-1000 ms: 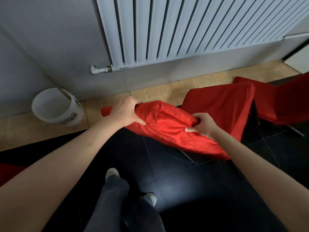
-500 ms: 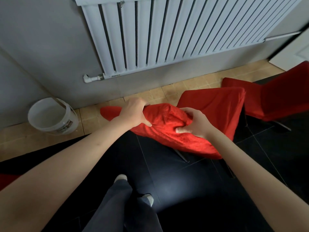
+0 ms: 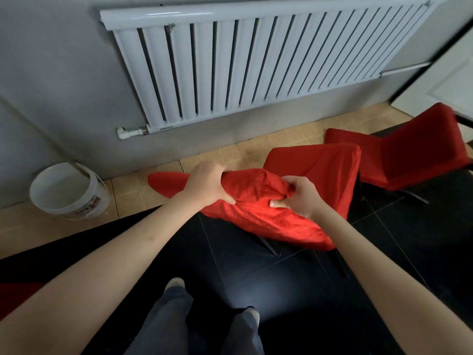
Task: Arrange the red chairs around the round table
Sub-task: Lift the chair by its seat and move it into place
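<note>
Change: both hands have slid closer together along the chair back since the earlier frames, and the radiator now shows whole, so the head has tipped up or drawn back
Left hand: left hand (image 3: 206, 184) curls over the top edge of the backrest, thumb on the near face, fingers hidden behind the fabric
Right hand: right hand (image 3: 298, 197) pinches a fold of the same red cover, thumb on the near face, fingers wrapped over the top
Held chair: red chair (image 3: 281, 201) stands on the dark floor (image 3: 294, 285) near the tan tile strip, its back toward the person and its seat toward the wall; thin dark legs show beneath
Other chair: second red chair (image 3: 414, 155) sits just beside it to the right, facing left
Table: round table is not in view, so how far the chair must travel cannot be told
Step in hand: likely lifting or dragging the held chair away from the wall
Doing it well: grip the firm frame under the loose cover, not the fabric alone, which looks apt to slip; spread the hands wider for control; keep the legs off the neighbour chair and the bucket (image 3: 67, 190) at left
Radiator: white radiator (image 3: 256, 67) hangs on the grey wall behind
</note>
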`<state>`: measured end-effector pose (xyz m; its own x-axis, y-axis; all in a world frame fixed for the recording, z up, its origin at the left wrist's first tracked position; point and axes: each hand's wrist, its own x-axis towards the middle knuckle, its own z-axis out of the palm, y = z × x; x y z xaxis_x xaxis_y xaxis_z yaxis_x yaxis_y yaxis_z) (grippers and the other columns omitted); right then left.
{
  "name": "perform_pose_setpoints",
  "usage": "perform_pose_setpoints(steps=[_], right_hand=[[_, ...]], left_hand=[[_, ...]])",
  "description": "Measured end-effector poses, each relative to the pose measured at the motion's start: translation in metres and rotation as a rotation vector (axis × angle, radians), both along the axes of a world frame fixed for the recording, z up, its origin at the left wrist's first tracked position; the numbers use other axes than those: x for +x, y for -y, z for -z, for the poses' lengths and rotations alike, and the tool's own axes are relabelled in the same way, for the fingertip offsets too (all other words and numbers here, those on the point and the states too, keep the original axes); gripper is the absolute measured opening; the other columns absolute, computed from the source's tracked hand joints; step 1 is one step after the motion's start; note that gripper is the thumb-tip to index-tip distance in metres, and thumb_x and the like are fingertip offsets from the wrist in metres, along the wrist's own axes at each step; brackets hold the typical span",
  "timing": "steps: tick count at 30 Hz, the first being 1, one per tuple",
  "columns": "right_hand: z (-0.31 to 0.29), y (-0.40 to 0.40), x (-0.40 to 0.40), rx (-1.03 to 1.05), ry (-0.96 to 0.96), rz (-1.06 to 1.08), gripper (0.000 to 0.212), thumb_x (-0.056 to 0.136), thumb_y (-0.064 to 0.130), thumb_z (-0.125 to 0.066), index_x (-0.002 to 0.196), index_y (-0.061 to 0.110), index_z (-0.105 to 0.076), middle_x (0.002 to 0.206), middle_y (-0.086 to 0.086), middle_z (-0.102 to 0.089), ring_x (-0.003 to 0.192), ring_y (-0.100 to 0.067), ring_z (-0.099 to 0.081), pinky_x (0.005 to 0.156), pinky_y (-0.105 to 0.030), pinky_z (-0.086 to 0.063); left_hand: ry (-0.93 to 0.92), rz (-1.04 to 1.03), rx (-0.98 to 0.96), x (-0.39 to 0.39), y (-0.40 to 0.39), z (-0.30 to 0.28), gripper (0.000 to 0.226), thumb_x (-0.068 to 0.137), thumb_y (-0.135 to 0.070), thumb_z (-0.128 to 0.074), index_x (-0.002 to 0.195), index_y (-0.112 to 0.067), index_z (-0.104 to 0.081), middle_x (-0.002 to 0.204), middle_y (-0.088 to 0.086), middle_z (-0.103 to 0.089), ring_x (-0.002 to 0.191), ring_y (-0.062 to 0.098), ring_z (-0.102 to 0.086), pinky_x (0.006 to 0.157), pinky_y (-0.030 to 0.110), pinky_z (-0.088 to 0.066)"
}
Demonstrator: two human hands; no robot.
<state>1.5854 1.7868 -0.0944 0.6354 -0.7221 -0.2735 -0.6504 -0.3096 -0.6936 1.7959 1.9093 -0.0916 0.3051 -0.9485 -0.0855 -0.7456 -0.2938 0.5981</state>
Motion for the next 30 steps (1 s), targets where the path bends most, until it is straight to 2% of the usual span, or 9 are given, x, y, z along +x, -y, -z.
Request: perform_pose_setpoints(steps=[3,5,8,12,19,23,25,27,30], right_hand=[[-0.007,0.005,-0.026,-0.004,0.004,-0.001,0.036,0.061,0.017,-0.091,0.089,0.019,-0.07,0.08,0.008,-0.069,0.08,-0.01,-0.065,0.076,-0.026,-0.049],[-0.013,0.008,-0.044,0.006,0.013,0.008,0.035,0.062,0.015,-0.09,0.091,0.013,-0.071,0.085,-0.001,-0.071,0.086,-0.019,-0.068,0.082,-0.035,-0.053],[-0.022,0.012,-0.071,0.019,0.027,0.019,0.035,0.064,0.014,-0.089,0.094,0.01,-0.072,0.09,-0.004,-0.072,0.09,-0.018,-0.068,0.088,-0.038,-0.054],[-0.032,0.015,-0.1,0.036,0.032,0.024,0.041,0.066,0.014,-0.088,0.102,0.008,-0.071,0.097,-0.005,-0.072,0.096,-0.02,-0.067,0.093,-0.041,-0.052],[-0.06,0.012,-0.144,-0.004,0.15,-0.03,0.071,0.059,0.019,-0.092,0.121,0.029,-0.059,0.117,0.013,-0.063,0.114,-0.008,-0.058,0.102,-0.031,-0.045],[-0.074,0.003,-0.166,-0.106,0.164,-0.038,0.093,0.054,0.027,-0.094,0.136,0.027,-0.05,0.122,0.015,-0.056,0.118,-0.003,-0.05,0.096,-0.011,-0.034],[-0.078,-0.001,-0.183,-0.179,0.176,-0.005,0.1,0.053,0.025,-0.094,0.14,0.027,-0.046,0.121,0.01,-0.057,0.116,-0.006,-0.052,0.098,-0.011,-0.035],[-0.082,-0.005,-0.199,-0.219,0.203,0.05,0.105,0.051,0.022,-0.095,0.142,0.028,-0.043,0.122,0.005,-0.058,0.116,-0.01,-0.055,0.102,-0.024,-0.041],[-0.087,-0.012,-0.214,-0.256,0.218,0.093,0.105,0.052,0.021,-0.095,0.142,0.03,-0.042,0.124,0.007,-0.055,0.12,-0.01,-0.052,0.104,-0.029,-0.041]], left_hand=[[-0.126,-0.041,-0.092,-0.022,-0.007,0.002,0.067,0.047,-0.034,-0.093,0.108,-0.018,-0.07,0.096,-0.006,-0.069,0.092,0.015,-0.062,0.084,0.029,-0.047],[-0.157,-0.08,-0.126,-0.033,-0.015,0.006,0.069,0.048,-0.035,-0.092,0.111,-0.023,-0.068,0.098,-0.013,-0.067,0.094,0.009,-0.06,0.085,0.026,-0.043],[-0.153,-0.145,-0.12,-0.044,-0.022,0.009,0.071,0.051,-0.03,-0.091,0.117,-0.023,-0.067,0.109,-0.007,-0.069,0.101,0.012,-0.061,0.091,0.028,-0.044],[-0.149,-0.143,-0.084,-0.061,-0.012,-0.002,0.059,0.052,-0.027,-0.092,0.107,-0.018,-0.072,0.102,-0.004,-0.071,0.097,0.015,-0.064,0.093,0.034,-0.048],[-0.115,-0.12,-0.091,-0.111,0.004,-0.018,0.058,0.051,-0.032,-0.093,0.102,-0.017,-0.072,0.099,-0.003,-0.071,0.095,0.017,-0.063,0.091,0.037,-0.049],[-0.077,-0.032,-0.186,-0.144,0.013,-0.023,0.056,0.051,-0.04,-0.09,0.101,-0.024,-0.072,0.087,-0.022,-0.06,0.088,0.008,-0.058,0.081,0.028,-0.042],[-0.076,0.046,-0.175,-0.153,0.016,-0.021,0.071,0.05,-0.045,-0.089,0.116,-0.03,-0.066,0.096,-0.025,-0.061,0.094,0.003,-0.055,0.088,0.03,-0.045],[-0.021,0.104,-0.118,-0.152,0.015,-0.014,0.091,0.05,-0.049,-0.087,0.133,-0.033,-0.053,0.121,-0.014,-0.061,0.112,0.009,-0.052,0.101,0.037,-0.04],[0.109,0.097,-0.074,-0.144,0.015,-0.005,0.097,0.05,-0.055,-0.086,0.136,-0.027,-0.052,0.131,-0.003,-0.059,0.123,0.02,-0.05,0.108,0.042,-0.031]])
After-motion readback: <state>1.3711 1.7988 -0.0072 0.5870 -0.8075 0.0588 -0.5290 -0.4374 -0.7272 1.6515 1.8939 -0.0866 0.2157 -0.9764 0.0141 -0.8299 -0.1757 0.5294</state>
